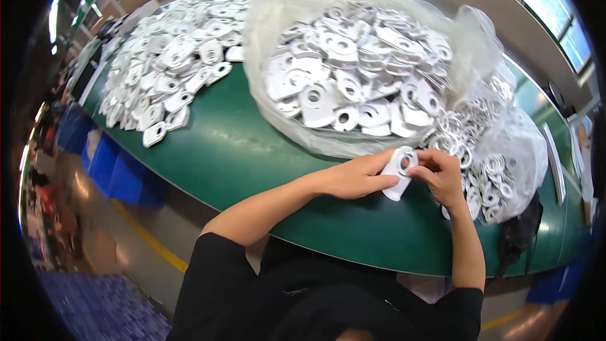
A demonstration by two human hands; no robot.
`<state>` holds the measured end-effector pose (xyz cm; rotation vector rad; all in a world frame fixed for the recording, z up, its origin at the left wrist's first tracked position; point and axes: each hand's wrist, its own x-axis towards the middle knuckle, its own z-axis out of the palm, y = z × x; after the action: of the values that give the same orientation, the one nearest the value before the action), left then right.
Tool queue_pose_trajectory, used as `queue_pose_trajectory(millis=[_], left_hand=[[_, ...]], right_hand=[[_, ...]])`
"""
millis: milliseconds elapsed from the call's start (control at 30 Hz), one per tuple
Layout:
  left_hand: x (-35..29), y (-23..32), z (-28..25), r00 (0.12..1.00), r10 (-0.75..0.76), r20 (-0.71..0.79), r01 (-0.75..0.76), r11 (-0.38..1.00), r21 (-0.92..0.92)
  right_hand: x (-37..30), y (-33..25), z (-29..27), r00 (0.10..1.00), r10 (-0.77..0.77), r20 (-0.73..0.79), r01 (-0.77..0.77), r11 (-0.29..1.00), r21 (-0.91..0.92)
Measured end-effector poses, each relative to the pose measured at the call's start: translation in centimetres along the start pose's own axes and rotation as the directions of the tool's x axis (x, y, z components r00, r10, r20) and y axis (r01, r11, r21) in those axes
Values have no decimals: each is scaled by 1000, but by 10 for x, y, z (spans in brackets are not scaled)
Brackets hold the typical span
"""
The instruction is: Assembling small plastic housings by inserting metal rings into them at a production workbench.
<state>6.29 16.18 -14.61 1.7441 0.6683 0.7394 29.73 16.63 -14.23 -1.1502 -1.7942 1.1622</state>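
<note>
My left hand point(356, 177) is closed on a flat white plastic part point(392, 187), with the thumb across its face. The part is tilted, with a round hole at its upper end. My right hand point(444, 175) pinches the rim of that hole with thumb and finger. A ring shape shows around the hole, but I cannot tell whether it is a separate ring. Just beyond my hands, a large clear plastic bag point(268, 104) lies spread, heaped with similar white parts point(344, 47). Beside my right hand, loose white rings point(489, 180) spill from a smaller clear bag point(529, 145).
More white parts point(173, 57) are piled at the left of the green table point(214, 145). Blue bins point(120, 170) stand beyond the table's left edge. A black bag or cloth point(521, 233) and a metal strip point(554, 164) lie at the right.
</note>
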Motion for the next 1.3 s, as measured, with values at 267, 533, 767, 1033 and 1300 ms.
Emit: queue_pose_trajectory(millis=[267, 533, 767, 1033, 1300], left_hand=[[4, 18, -148, 914, -229, -334, 203, 973, -113], [-56, 52, -318, 324, 6, -946, -157, 986, -47], [1, 12, -229, 591, 477, -651, 136, 737, 662], [86, -9, -138, 751, 251, -611, 520, 347, 781], [111, 24, -131, 769, -104, -631, 630, 291, 720]], right_hand=[[-1, -2, 7, 984, -163, -68, 149, 974, -171], [5, -6, 9, 972, -225, -68, 193, 929, -314], [3, -9, 7, 963, -261, -70, 219, 904, -366], [-1, -38, -39, 918, -278, -282, 117, 871, -477], [-32, -41, -86, 977, 209, -35, -181, 739, -649]])
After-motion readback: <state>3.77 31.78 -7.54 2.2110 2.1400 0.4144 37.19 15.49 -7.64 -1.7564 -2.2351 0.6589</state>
